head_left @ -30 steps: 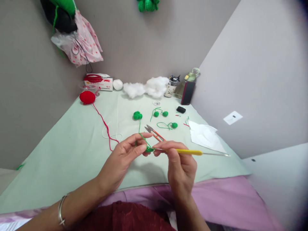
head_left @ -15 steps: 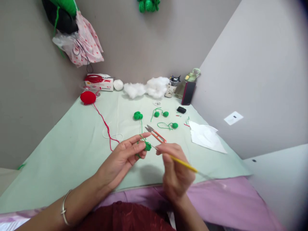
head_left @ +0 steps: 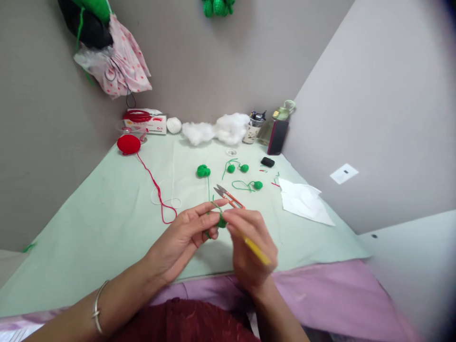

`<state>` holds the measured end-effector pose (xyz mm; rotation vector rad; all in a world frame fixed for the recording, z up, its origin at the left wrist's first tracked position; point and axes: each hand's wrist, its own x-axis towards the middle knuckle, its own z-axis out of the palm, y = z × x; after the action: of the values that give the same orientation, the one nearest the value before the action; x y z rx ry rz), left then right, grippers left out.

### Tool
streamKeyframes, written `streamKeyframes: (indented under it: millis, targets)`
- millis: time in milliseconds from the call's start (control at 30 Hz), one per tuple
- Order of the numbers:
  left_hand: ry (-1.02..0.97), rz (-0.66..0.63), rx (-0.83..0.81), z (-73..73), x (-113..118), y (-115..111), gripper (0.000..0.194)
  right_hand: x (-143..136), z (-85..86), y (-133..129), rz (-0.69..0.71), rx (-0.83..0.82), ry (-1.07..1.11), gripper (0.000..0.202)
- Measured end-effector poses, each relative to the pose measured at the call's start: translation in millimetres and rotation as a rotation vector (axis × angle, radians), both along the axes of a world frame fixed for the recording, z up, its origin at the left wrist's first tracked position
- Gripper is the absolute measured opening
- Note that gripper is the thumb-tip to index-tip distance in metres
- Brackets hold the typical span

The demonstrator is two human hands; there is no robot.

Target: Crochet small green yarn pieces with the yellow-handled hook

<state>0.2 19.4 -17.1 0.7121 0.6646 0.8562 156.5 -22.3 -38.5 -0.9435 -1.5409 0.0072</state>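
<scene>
the right hand (head_left: 249,247) has swung the yellow crochet hook (head_left: 257,251) steeper, closing on the left hand (head_left: 185,237), which pinches the small green crochet piece (head_left: 221,222) at frame centre above the tabletop (head_left: 107,223).

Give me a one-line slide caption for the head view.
Left hand pinches a small green crochet piece while right hand works a yellow crochet hook over a pale green table.
</scene>
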Motion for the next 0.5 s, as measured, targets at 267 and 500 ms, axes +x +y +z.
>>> streamKeyframes:
  millis: [267, 500]
  targets:
    - [0.077, 0.044, 0.151, 5.0, -1.6, -0.3, 0.031, -0.4, 8.5, 5.0, 0.247, -0.294, 0.428, 0.018]
    - [0.119, 0.008, 0.155, 7.9, -5.7, -0.3, 0.032, 4.3, 4.1, 7.0, 0.359, -0.412, 0.652, 0.022]
